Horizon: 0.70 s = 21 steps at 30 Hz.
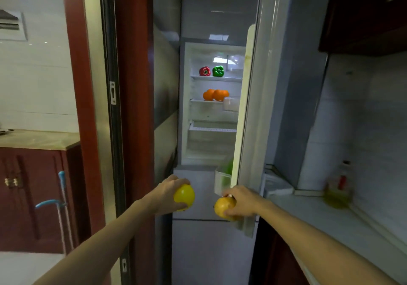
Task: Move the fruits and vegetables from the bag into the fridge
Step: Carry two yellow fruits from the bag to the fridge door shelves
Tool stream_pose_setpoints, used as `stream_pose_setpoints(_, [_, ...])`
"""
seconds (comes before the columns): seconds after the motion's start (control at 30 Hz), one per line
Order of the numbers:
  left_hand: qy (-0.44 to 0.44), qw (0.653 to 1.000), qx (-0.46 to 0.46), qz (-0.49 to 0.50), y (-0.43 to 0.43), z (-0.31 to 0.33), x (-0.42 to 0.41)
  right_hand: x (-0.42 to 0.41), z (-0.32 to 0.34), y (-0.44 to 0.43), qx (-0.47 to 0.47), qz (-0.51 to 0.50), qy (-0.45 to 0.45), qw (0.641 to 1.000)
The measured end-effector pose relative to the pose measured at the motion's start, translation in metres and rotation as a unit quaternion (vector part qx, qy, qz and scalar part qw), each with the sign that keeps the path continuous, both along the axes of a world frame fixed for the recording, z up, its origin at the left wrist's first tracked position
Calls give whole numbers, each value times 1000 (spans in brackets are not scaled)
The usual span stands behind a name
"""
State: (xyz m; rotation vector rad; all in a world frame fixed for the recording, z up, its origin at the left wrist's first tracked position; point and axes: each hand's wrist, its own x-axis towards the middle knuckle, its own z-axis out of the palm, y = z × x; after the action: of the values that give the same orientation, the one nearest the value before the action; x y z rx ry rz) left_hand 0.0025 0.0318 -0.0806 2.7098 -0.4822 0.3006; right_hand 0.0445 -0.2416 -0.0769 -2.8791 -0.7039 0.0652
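Observation:
The fridge (185,108) stands ahead with its upper door (244,113) swung open to the right. On the top shelf sit a red pepper (204,71) and a green pepper (218,71). Several oranges (214,94) lie on the shelf below. My left hand (170,189) holds a yellow fruit (184,196) in front of the fridge's lower part. My right hand (241,201) grips a darker yellow fruit (222,206) beside it. The bag is out of view.
A white counter (330,218) runs along the right with a blurred oil bottle (338,193) on it. A dark cupboard (363,14) hangs above. A red door frame (132,108) and a mop handle (62,201) stand at the left.

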Motion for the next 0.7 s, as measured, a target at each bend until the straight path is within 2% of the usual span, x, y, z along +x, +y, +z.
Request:
stream_pose_setpoints(0.5, [-8, 994, 2, -112, -149, 8, 51, -39, 16, -129, -36, -90, 40, 994])
stream_pose_setpoints(0.7, [-28, 990, -20, -140, -194, 20, 68, -47, 36, -159, -48, -93, 29, 994])
